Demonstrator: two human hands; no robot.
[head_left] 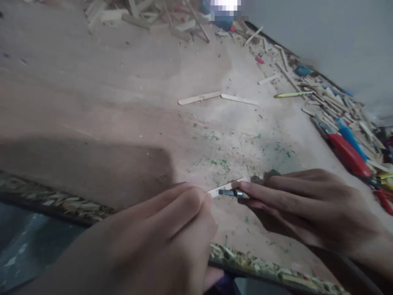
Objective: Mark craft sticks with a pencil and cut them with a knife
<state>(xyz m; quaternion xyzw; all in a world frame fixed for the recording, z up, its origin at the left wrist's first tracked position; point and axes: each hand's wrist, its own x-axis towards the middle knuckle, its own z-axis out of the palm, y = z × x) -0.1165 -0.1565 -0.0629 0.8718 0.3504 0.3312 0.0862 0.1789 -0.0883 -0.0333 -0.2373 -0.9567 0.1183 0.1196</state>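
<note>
My left hand (166, 233) is closed, pinching one end of a pale craft stick (214, 192) just above the worktable (123, 90). In my right hand (303, 200) is a small craft knife (237, 194) with a metal collar, gripped between thumb and fingers. Its short flat blade lies against the stick and points toward my left hand. The knife's handle is mostly hidden by my fingers. Green shavings (219, 164) are scattered on the board just beyond both hands.
Two craft sticks (201, 98) lie end to end farther back. On the right are a yellow drill bit (293, 94), a red-handled tool (350, 153), a blue tool (351, 137) and a heap of sticks (334, 100). Wood scraps (147, 16) line the back. The board's rough front edge (245, 262) runs beneath my hands.
</note>
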